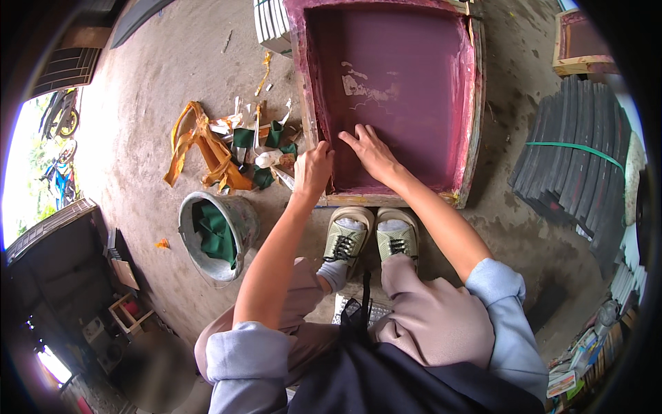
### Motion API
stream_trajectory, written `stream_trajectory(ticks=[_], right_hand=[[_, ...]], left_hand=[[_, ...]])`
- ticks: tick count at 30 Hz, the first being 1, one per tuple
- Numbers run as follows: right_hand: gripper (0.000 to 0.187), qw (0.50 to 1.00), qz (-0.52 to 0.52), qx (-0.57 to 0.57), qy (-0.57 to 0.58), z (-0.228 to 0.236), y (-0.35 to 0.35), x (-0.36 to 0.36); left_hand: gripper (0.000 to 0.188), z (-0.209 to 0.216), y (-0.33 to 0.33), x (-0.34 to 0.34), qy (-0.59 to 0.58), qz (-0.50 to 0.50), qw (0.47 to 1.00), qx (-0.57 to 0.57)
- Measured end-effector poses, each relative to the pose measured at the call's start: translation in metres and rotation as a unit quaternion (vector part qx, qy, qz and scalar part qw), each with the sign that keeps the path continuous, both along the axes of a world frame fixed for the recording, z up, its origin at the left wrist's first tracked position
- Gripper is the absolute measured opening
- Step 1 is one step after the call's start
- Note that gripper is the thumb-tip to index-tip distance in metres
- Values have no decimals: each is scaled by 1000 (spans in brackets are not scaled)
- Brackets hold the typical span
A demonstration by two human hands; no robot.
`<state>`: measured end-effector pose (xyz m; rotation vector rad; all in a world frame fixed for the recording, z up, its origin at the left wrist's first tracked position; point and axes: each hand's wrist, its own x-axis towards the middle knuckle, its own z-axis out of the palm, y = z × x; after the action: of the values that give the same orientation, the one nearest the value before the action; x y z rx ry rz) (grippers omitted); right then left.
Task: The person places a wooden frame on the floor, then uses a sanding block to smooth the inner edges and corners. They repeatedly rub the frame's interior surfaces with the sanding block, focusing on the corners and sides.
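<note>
A screen-printing frame (473,103) with dark purple mesh and pink-stained wooden edges lies in front of my feet. Pale patches mark the mesh around its middle. My left hand (314,169) is closed over the frame's left rail near the lower left corner; its fingertips are hidden, so a small piece pinched there would not show. Beside it, my right hand (372,153) lies low over the mesh with fingers stretched and spread, thumb side toward the left hand. Orange-brown tape scraps (207,155), dark green cloth pieces (243,138) and white scraps are heaped left of the frame.
Left of my feet stands a grey bucket (248,214) with green cloth inside. A stack of dark slats (572,145), tied with green strap, lies at right. Another frame (586,67) is at far right. A white stack (273,27) touches the frame's upper left.
</note>
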<state>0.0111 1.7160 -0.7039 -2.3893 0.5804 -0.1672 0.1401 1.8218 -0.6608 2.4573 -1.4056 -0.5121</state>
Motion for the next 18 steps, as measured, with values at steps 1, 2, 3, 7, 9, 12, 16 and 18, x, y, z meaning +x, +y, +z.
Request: stream_trajectory(ticks=[1,2,3,7,9,12,16,18], right_hand=[[64,1000,-1,-1,3,1,0,1],[63,1000,-1,-1,6,2,1,3],[61,1000,1,-1,3,3,1,2],[57,1000,26,12,9,1,0,-2],[53,999,42,22,6,4,2,-6],[40,996,73,40,23,13,0,-22],[32,987,107,38,116,49,-16,-40],[30,983,101,-6,150,82,-28,-49]], left_hand=[[18,1,0,2,-2,-3,1000,10],[18,1,-1,5,1,-10,1000,16],[18,0,-2,7,5,-30,999,27],[18,7,-4,19,19,-88,995,50],[18,8,3,21,33,-98,993,50],[18,23,16,24,78,-115,990,36],[17,51,25,44,95,-128,987,-2],[18,64,25,49,105,-115,987,-33]])
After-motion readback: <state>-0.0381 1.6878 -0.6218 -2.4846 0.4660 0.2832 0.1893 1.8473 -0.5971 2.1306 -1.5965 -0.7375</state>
